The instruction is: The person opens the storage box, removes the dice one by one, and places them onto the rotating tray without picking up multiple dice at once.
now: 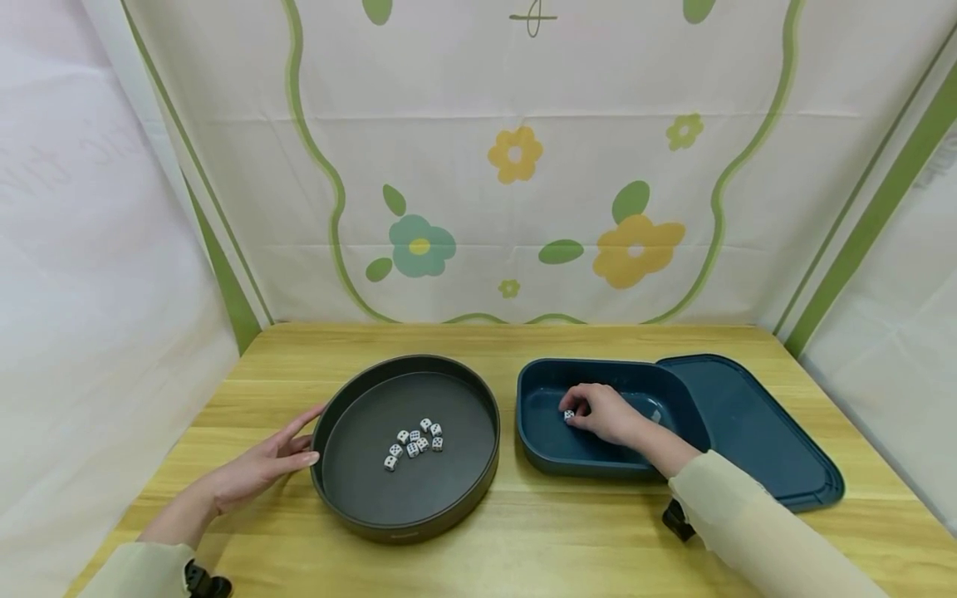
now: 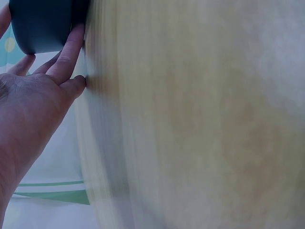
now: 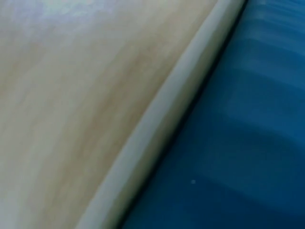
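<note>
A round dark cake pan [image 1: 411,498] stands on the left half of the table with several white dice [image 1: 415,436] with black pips grouped on its floor. My left hand [image 1: 257,465] rests against the pan's left outer side, its fingers fairly straight; the left wrist view shows the fingers [image 2: 69,55] against the dark wall. Inside a deep blue rectangular container [image 1: 583,467], my right hand [image 1: 606,413] pinches one white die [image 1: 569,414] between thumb and fingertips, low over the floor. That hand is out of sight in the right wrist view, where the container's blue wall [image 3: 238,143] fills the right side.
A flat blue lid [image 1: 763,423] lies on the wooden table [image 1: 538,540], partly behind the container's right end. A small pale, translucent patch shows on the container's floor beside the right wrist. White floral fabric [image 1: 463,124] encloses the back and sides.
</note>
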### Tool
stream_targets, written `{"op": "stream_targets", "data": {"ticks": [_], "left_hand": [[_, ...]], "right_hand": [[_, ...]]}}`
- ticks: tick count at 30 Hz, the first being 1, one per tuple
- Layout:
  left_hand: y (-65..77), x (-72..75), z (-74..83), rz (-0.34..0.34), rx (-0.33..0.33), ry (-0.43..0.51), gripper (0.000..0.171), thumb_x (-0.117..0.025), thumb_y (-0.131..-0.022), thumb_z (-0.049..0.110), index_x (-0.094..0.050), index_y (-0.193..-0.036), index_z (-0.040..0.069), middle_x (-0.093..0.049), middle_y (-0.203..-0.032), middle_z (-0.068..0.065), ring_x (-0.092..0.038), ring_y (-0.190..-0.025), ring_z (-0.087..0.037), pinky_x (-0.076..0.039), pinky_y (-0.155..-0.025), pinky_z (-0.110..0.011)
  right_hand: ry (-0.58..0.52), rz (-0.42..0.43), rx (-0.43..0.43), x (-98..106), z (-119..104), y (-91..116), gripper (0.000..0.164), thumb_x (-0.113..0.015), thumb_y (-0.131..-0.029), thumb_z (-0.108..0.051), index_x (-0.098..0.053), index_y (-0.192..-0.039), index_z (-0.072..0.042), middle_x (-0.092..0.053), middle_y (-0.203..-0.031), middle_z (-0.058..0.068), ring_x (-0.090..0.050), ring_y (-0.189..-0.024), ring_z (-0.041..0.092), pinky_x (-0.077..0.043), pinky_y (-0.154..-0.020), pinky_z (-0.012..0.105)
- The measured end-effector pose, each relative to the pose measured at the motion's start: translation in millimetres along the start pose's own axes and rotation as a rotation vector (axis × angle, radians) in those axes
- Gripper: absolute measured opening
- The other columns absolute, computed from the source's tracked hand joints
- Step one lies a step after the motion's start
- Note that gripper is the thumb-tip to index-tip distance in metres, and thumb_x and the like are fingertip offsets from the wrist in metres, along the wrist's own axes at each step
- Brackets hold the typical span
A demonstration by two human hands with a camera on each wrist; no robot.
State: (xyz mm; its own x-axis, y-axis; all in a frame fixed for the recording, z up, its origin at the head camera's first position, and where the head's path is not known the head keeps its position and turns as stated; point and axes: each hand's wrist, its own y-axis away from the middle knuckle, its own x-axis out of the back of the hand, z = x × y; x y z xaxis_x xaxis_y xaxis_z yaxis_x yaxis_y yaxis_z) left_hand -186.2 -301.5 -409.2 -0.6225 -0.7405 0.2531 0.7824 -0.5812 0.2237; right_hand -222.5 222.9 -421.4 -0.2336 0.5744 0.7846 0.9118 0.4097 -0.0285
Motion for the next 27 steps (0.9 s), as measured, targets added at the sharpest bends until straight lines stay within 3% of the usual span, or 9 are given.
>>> {"op": "stream_targets", "data": {"ticks": [15,27], "left_hand": [[0.0,-0.4,1.1,-0.006,0.001,0.008,0.074,-0.045,-0.105,0.015,0.007,-0.157,0.017,-0.004,-0.152,-0.038,-0.005,-0.139,-0.051,-0.010,-0.103,-0.071],[-1.5,0.3,-1.1,0.003,0.025,0.012,0.074,-0.045,-0.104,0.017,0.007,-0.157,0.018,-0.004,-0.153,-0.037,-0.006,-0.139,-0.049,-0.009,-0.104,-0.069]], "right_hand": [[-0.089,0.120,0.077,10,-20,4,0.011,-0.070,-0.090,-0.007,-0.069,-0.101,-0.008,-0.065,-0.098,0.000,-0.060,-0.085,0.015,-0.051,-0.074,0.030],[-0.152,0.109,0.190,6,-58,4,0.014,-0.070,-0.090,-0.006,-0.069,-0.103,-0.009,-0.065,-0.100,-0.001,-0.061,-0.088,0.015,-0.052,-0.078,0.031]]}}
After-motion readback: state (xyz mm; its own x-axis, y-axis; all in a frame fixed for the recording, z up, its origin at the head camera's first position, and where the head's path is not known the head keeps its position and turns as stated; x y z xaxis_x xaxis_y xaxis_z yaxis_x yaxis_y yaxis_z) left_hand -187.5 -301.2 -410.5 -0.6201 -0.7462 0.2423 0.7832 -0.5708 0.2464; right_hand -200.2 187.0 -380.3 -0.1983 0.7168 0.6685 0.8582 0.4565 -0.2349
